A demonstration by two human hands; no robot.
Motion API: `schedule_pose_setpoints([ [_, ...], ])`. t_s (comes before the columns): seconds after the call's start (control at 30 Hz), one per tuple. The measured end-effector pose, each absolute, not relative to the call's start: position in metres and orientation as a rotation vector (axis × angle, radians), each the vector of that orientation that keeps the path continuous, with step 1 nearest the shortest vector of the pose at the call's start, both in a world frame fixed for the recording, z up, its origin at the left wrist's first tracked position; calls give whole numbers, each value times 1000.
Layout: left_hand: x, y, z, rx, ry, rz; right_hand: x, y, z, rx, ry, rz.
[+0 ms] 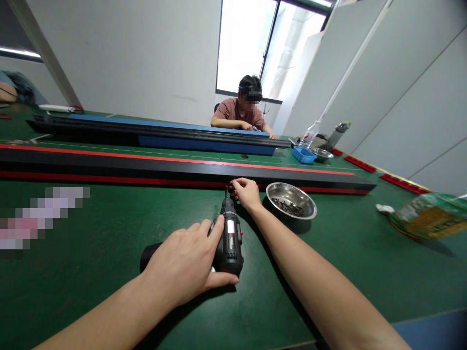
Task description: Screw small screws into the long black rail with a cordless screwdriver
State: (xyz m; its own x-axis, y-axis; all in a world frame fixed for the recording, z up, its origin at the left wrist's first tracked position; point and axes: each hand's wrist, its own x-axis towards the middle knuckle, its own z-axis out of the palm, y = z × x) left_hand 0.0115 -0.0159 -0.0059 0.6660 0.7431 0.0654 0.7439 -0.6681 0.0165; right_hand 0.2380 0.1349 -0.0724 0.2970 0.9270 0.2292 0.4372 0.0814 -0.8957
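Observation:
My left hand (186, 257) is wrapped around a black cordless drill (230, 245), which lies on its side with its bit pointing away from me. The bit's tip is close to the near side of a long black rail with red strips (164, 168). My right hand (248, 194) has its thumb and fingers pinched together beside the tip, near the rail's lower red edge. Whatever those fingers hold is too small to make out. Just right of that hand stands a steel bowl (311, 208) with many small dark screws (288, 207) in it.
Behind the rail lie long black and blue profiles (204, 147); a person (239, 112) sits beyond them. A blue basket (303, 155), second bowl (322, 155) and clear bottle (311, 133) stand at back right. A green-yellow bag (432, 216) lies on the green table (109, 214).

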Motion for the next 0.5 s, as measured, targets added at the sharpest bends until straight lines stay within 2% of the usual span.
schedule_pose_setpoints([
  [0.5, 12, -13, -8, -2828, -1257, -119, 236, 134, -72, -1544, -1335, 572],
])
